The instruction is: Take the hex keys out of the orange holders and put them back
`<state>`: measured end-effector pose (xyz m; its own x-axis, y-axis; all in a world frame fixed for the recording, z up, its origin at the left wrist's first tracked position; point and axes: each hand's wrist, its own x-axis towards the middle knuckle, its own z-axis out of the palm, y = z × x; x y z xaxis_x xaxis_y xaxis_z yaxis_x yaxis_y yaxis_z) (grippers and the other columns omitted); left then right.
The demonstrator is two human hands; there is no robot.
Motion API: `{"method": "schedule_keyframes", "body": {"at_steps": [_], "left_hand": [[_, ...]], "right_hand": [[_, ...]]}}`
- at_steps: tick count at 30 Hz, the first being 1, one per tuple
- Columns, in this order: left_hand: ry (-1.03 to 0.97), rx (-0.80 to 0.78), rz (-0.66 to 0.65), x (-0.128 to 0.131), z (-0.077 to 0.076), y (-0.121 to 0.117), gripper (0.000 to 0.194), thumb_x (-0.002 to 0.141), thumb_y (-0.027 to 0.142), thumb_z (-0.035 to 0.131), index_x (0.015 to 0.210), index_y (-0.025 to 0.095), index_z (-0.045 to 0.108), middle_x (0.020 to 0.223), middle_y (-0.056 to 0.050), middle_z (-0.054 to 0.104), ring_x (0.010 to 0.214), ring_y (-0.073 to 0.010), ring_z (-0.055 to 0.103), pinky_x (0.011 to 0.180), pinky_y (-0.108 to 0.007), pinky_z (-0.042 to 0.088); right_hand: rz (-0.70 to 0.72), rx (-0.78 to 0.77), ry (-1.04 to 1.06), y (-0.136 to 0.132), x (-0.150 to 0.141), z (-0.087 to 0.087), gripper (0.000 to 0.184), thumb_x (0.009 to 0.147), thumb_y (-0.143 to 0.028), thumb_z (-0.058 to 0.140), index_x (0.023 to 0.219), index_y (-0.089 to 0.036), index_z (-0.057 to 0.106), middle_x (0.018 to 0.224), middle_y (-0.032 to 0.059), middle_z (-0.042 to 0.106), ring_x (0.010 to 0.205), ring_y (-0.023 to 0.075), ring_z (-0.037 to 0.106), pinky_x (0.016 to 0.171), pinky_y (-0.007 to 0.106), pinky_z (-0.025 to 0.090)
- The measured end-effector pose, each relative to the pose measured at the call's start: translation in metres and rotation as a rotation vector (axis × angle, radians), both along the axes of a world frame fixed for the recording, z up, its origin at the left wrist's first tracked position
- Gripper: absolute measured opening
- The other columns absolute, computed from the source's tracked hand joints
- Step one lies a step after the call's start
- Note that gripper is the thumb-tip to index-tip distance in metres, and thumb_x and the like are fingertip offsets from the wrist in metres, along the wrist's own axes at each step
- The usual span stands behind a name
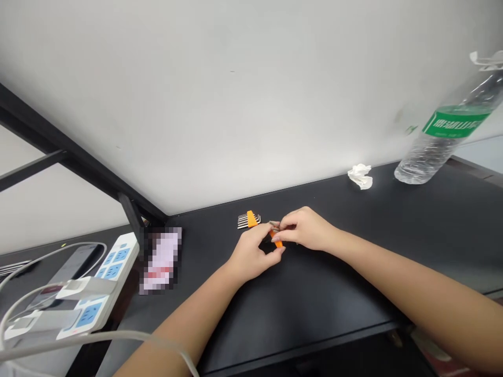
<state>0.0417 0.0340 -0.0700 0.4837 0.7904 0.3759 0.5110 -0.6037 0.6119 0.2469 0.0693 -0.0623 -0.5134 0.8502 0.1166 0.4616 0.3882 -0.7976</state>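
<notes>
An orange hex key holder [277, 242] is gripped by my left hand [251, 250], its thumb and fingers closed around the sides. From the right, my right hand [306, 228] pinches at the holder's upper end. A short bit of metal, a hex key [274, 225], shows between the two hands; the fingers cover most of it. Just behind my left hand, a second set of hex keys lies on the black tabletop, with several silver keys side by side in an orange holder [251, 219].
A crumpled tissue [360, 176] and a large clear bottle with a green label [432, 131] stand near the wall on the right. At left are a blurred-out packet [162, 261], a white power strip [112, 277] with plugged-in chargers, loose cables, and a black metal frame [90, 162].
</notes>
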Motion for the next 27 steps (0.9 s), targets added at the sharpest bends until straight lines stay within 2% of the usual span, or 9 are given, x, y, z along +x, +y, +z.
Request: {"method": "schedule_keyframes", "body": {"at_steps": [2,5,7,9,12,18,22,27], "left_hand": [[-0.009,-0.027,-0.037,-0.001,0.002,0.000,0.013,0.082,0.020,0.067,0.095,0.021,0.063,0.102,-0.002,0.074,0.088,-0.0174,0.070,0.084,-0.030,0.057],[-0.035,-0.025,0.003,-0.002,-0.001,0.003,0.024,0.081,0.021,0.069,0.105,0.021,0.066,0.110,-0.003,0.075,0.096,-0.0190,0.072,0.090,-0.032,0.058],[-0.079,-0.028,0.076,-0.003,-0.005,0.006,0.032,0.080,0.024,0.072,0.111,0.021,0.066,0.115,-0.005,0.075,0.101,-0.0211,0.073,0.095,-0.036,0.059],[-0.142,-0.049,0.138,-0.005,-0.010,0.009,0.033,0.079,0.026,0.073,0.111,0.020,0.066,0.117,-0.007,0.075,0.099,-0.0222,0.075,0.095,-0.039,0.061],[-0.242,-0.083,0.181,-0.006,-0.015,0.012,0.032,0.079,0.025,0.073,0.110,0.020,0.065,0.117,-0.009,0.074,0.095,-0.0223,0.076,0.093,-0.041,0.063],[-0.310,-0.118,0.175,-0.007,-0.018,0.014,0.032,0.081,0.024,0.073,0.112,0.020,0.064,0.116,-0.010,0.074,0.097,-0.0226,0.077,0.093,-0.040,0.064],[-0.296,-0.108,0.153,-0.007,-0.020,0.014,0.029,0.082,0.025,0.072,0.109,0.020,0.065,0.121,-0.011,0.073,0.099,-0.0222,0.076,0.096,-0.041,0.063],[-0.283,-0.086,0.139,-0.006,-0.018,0.013,0.029,0.081,0.024,0.073,0.109,0.020,0.065,0.122,-0.010,0.073,0.100,-0.0228,0.076,0.096,-0.041,0.064]], "right_hand": [[0.063,0.086,-0.018,0.006,0.004,0.000,0.041,0.085,-0.052,0.073,0.063,-0.018,0.067,0.060,-0.0035,0.056,0.057,0.0102,0.046,0.055,0.025,0.033],[0.150,0.173,-0.046,0.016,0.014,0.002,0.035,0.093,-0.047,0.066,0.075,-0.018,0.073,0.072,0.0000,0.063,0.066,0.0123,0.054,0.064,0.025,0.039],[0.111,0.218,-0.113,0.022,0.023,0.003,0.032,0.098,-0.044,0.060,0.084,-0.019,0.075,0.083,0.0032,0.067,0.073,0.0143,0.058,0.069,0.026,0.041],[0.036,0.248,-0.242,0.027,0.032,0.002,0.025,0.096,-0.038,0.061,0.089,-0.019,0.074,0.091,0.0053,0.067,0.076,0.0158,0.059,0.069,0.027,0.042],[0.061,0.235,-0.422,0.033,0.044,0.000,0.012,0.089,-0.027,0.064,0.093,-0.020,0.072,0.098,0.0061,0.066,0.079,0.0170,0.060,0.068,0.027,0.042],[0.079,0.203,-0.538,0.036,0.054,0.001,0.012,0.085,-0.022,0.061,0.093,-0.021,0.069,0.101,0.0053,0.067,0.082,0.0178,0.061,0.066,0.026,0.041],[0.087,0.148,-0.634,0.035,0.049,-0.003,0.007,0.080,-0.018,0.061,0.085,-0.020,0.065,0.095,0.0058,0.067,0.079,0.0180,0.061,0.064,0.026,0.040],[0.008,0.143,-0.691,0.034,0.040,-0.006,0.004,0.076,-0.019,0.063,0.079,-0.020,0.063,0.089,0.0056,0.069,0.075,0.0189,0.062,0.060,0.027,0.037]]}}
